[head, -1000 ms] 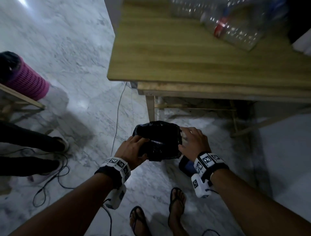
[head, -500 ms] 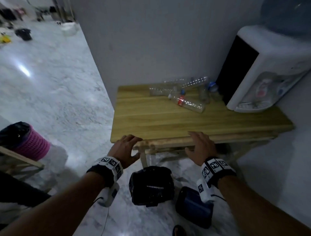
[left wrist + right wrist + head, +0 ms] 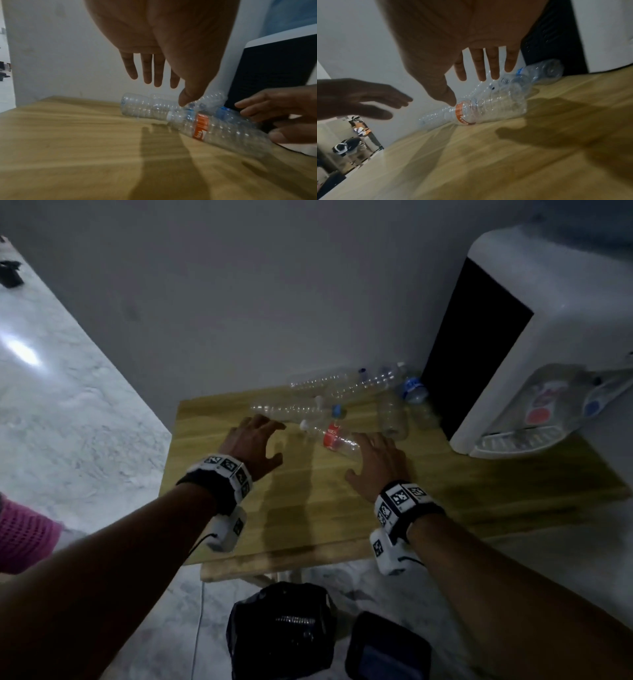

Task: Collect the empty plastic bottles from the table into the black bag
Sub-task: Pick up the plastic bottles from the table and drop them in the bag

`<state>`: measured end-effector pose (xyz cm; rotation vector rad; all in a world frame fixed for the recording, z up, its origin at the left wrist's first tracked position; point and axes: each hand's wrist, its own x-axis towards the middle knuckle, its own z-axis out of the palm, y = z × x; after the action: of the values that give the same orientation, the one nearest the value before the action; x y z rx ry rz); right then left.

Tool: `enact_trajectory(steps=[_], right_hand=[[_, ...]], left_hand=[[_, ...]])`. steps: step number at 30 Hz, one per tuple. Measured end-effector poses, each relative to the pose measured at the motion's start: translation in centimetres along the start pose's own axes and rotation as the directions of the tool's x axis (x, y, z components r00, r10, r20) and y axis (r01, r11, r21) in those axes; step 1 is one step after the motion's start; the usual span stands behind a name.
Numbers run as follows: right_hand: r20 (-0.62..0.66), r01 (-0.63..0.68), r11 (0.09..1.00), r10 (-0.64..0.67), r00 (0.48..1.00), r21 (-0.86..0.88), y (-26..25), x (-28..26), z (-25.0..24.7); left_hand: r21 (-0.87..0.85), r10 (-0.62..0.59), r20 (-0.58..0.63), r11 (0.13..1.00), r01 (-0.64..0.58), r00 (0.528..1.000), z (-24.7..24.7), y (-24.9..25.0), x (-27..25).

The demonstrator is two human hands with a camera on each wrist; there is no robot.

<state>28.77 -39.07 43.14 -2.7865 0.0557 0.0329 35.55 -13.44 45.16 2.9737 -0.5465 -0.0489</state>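
Both hands hover with fingers spread over the table: left hand beside the bottles, right hand just at the red-labelled bottle.

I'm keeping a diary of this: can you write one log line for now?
left hand: open | right hand: open | red-labelled clear plastic bottle: lying on table
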Motion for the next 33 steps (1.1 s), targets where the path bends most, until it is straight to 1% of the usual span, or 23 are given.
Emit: enact_trajectory(steps=[4,9,12,15,19,22,26,28,33], right_hand=[[-0.036,0.029,0.999,-0.028,0.999,0.031,0.1,3.6,2.6],[-0.052,0.036,0.999,-0.036,0.998,-0.011,0.9,5.4,5.4],[-0.079,0.026,1.000,-0.028,0.997,-0.016,2.0,4.8,6.0],[-0.114,0.031,0.999,-0.034,0.993,-0.031,3.0,3.6,6.2],[-0.090,0.048,0.998,-0.052,0.995,-0.046,4.1,1.8,5.9],[-0.082,0.028,0.999,-0.032,0.996,-0.038,4.5,0.2,5.5],[-0.077,0.007,0.999,-0.011,0.997,-0.053,4.2,-3.0,5.1],[-0.074,-0.012,0.999,0.009,0.997,-0.049,3.6,-5.1,5.0],[-0.046,-0.069,0.997,0.068,0.997,-0.017,0.9,-11.6,4.8]], left_hand=[[0.013,-0.047,-0.007,0.999,0.047,0.999,2.2,-0.9,5.5],[0.031,-0.101,0.006,0.994,0.101,0.995,5.0,-1.9,9.8],[0.051,-0.076,0.011,0.996,0.075,0.997,6.6,-2.5,11.3],[0.075,-0.058,-0.015,0.995,0.059,0.998,7.1,-2.9,12.4],[0.079,-0.030,0.004,0.996,0.029,1.000,6.4,-2.7,12.1],[0.037,-0.005,0.010,0.999,0.005,1.000,6.3,-2.6,9.8],[0.037,0.003,0.019,0.999,-0.004,1.000,6.0,-2.9,4.1],[0.042,0.012,0.013,0.999,-0.013,1.000,5.6,-3.3,0.2],[-0.034,-0.014,-0.010,0.999,0.013,1.000,4.0,-5.6,-11.6]])
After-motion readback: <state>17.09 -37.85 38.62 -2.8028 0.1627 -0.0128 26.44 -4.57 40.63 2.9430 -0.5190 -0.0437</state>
